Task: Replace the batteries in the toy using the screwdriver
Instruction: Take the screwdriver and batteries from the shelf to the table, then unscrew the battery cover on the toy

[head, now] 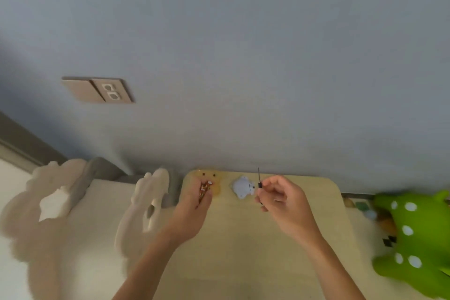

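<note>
On the pale wooden desk (pixel 243 238), close to its far edge, lie two small toys: one yellow toy (pixel 216 178) and one white toy (pixel 243 187), side by side but apart. One left hand (pixel 194 207) has its grip closed on a small bundle of batteries (pixel 204 190), over the yellow toy; their number cannot be told. One right hand (pixel 283 198) pinches one screwdriver (pixel 259 184), tip up, just beside the white toy. One green spotted toy (pixel 414 234) stands right of the desk.

Left hand (pixel 194 204) curled shut, right hand (pixel 282 198) pinched closed, forearms extended
</note>
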The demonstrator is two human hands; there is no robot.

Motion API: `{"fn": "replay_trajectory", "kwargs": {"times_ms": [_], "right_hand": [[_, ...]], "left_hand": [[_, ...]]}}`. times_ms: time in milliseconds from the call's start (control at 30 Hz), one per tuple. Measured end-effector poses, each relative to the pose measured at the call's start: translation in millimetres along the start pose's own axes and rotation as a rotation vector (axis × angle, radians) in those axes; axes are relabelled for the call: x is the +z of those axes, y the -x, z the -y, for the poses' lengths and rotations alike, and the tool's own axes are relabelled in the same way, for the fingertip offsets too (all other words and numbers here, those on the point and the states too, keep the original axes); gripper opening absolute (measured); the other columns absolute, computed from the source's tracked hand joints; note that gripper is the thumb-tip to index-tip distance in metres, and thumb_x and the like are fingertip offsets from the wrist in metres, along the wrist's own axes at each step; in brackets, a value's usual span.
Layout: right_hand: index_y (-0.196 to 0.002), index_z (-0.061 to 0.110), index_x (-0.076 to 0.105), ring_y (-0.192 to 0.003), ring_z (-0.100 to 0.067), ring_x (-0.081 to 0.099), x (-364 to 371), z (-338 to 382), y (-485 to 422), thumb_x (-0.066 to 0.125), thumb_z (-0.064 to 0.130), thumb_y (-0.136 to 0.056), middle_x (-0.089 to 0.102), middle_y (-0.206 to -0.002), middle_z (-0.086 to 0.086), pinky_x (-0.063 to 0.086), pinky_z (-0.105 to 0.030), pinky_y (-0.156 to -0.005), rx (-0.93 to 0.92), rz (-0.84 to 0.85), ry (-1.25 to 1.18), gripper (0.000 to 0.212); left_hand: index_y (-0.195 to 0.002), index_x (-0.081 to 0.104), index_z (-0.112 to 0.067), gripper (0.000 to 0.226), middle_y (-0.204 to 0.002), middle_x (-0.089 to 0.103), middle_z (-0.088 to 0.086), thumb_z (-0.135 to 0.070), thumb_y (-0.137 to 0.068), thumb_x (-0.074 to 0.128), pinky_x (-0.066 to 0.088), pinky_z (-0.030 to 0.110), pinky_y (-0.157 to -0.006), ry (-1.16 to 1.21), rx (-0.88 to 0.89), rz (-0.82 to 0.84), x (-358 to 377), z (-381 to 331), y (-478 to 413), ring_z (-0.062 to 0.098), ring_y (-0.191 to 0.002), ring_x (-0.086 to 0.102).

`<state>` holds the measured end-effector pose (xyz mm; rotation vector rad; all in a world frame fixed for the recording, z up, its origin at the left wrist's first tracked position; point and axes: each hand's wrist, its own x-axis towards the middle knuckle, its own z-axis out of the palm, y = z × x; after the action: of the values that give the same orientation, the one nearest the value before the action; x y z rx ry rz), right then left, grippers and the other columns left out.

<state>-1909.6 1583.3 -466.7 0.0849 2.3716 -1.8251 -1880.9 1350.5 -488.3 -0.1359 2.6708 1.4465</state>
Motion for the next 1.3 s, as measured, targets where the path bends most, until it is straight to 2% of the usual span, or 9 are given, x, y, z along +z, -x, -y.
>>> {"fn": "replay_trajectory", "kwargs": {"times_ms": [133,200,267,367,567,733,900,1033,1300], "right_hand": [[-0.089,0.015,0.068,-0.073,-0.018,0.076,23.7,-125.6,-62.1,0.076,0.004,-0.090,0.080,-0.081,-0.002,0.063,-0.052,-0.075,-0.036,0.041,0.034,0.014],[-0.088,0.022,0.069,-0.077,-0.022,0.077,36.6,-187.1,-85.2,0.077,0.007,-0.090,0.079,-0.084,0.000,0.064,-0.051,-0.073,-0.072,0.077,0.070,0.017],[-0.086,0.031,0.069,-0.078,-0.021,0.078,46.7,-238.6,-103.7,0.077,0.008,-0.090,0.078,-0.085,0.001,0.064,-0.045,-0.070,-0.112,0.114,0.114,0.025],[-0.085,0.032,0.067,-0.076,-0.019,0.077,57.2,-292.1,-123.1,0.076,0.006,-0.090,0.077,-0.082,-0.001,0.061,-0.036,-0.065,-0.225,0.164,0.180,0.028],[-0.090,0.025,0.070,-0.076,-0.018,0.077,61.0,-329.8,-135.5,0.078,0.010,-0.090,0.078,-0.081,0.002,0.062,-0.038,-0.067,-0.408,0.262,0.263,0.017],[-0.090,0.027,0.070,-0.076,-0.017,0.077,59.9,-337.7,-136.0,0.079,0.011,-0.089,0.078,-0.080,0.003,0.062,-0.044,-0.068,-0.477,0.279,0.321,0.019],[-0.091,0.018,0.071,-0.073,-0.019,0.078,54.3,-341.6,-131.2,0.078,0.005,-0.089,0.077,-0.080,-0.001,0.061,-0.056,-0.069,-0.432,0.250,0.208,0.015],[-0.090,0.018,0.071,-0.072,-0.016,0.078,47.4,-346.1,-125.3,0.078,0.004,-0.089,0.078,-0.081,-0.003,0.062,-0.056,-0.071,-0.405,0.256,0.196,0.015],[-0.090,0.013,0.072,-0.072,-0.017,0.078,38.7,-348.6,-125.7,0.076,0.002,-0.089,0.078,-0.082,-0.005,0.060,-0.059,-0.069,-0.407,0.238,0.175,0.012]], "left_hand": [[-0.115,0.048,-0.040,0.011,-0.077,0.053,-0.009,-0.031,-0.110,0.045,0.039,0.020,-0.061,-0.179,0.005,0.087,92.3,137.8,-59.5,0.003,-0.062,0.048],[-0.122,0.048,-0.033,0.012,-0.098,0.060,-0.009,-0.033,-0.110,0.044,0.045,0.023,-0.076,-0.316,0.057,0.169,132.5,198.8,-82.6,0.002,-0.083,0.056],[-0.127,0.050,-0.027,0.020,-0.117,0.059,-0.005,-0.033,-0.109,0.043,0.046,0.031,-0.092,-0.482,0.099,0.240,164.2,249.0,-101.9,0.013,-0.105,0.056],[-0.122,0.051,-0.024,0.035,-0.119,0.055,-0.003,-0.042,-0.104,0.028,0.044,0.036,-0.092,-0.784,0.271,0.257,189.9,291.8,-120.7,0.023,-0.107,0.053],[-0.135,0.044,-0.029,0.049,-0.129,0.044,-0.006,-0.060,-0.104,0.023,0.040,0.033,-0.100,-0.917,0.447,0.200,192.9,316.1,-125.1,0.015,-0.118,0.041],[-0.142,0.035,-0.035,0.052,-0.134,0.033,-0.014,-0.065,-0.104,0.017,0.032,0.031,-0.108,-0.908,0.439,0.186,192.1,310.5,-120.0,0.009,-0.126,0.032],[-0.144,0.037,-0.033,0.058,-0.134,0.032,-0.017,-0.071,-0.101,0.026,0.033,0.028,-0.109,-0.807,0.473,0.156,190.2,312.0,-123.6,0.004,-0.126,0.032],[-0.148,0.035,-0.034,0.063,-0.139,0.030,-0.020,-0.072,-0.098,0.037,0.032,0.025,-0.113,-0.708,0.482,0.181,180.1,312.9,-122.0,0.000,-0.131,0.030],[-0.148,0.038,-0.036,0.064,-0.140,0.033,-0.022,-0.075,-0.097,0.035,0.037,0.034,-0.114,-0.662,0.480,0.177,169.6,311.2,-122.5,0.003,-0.135,0.034]]}}
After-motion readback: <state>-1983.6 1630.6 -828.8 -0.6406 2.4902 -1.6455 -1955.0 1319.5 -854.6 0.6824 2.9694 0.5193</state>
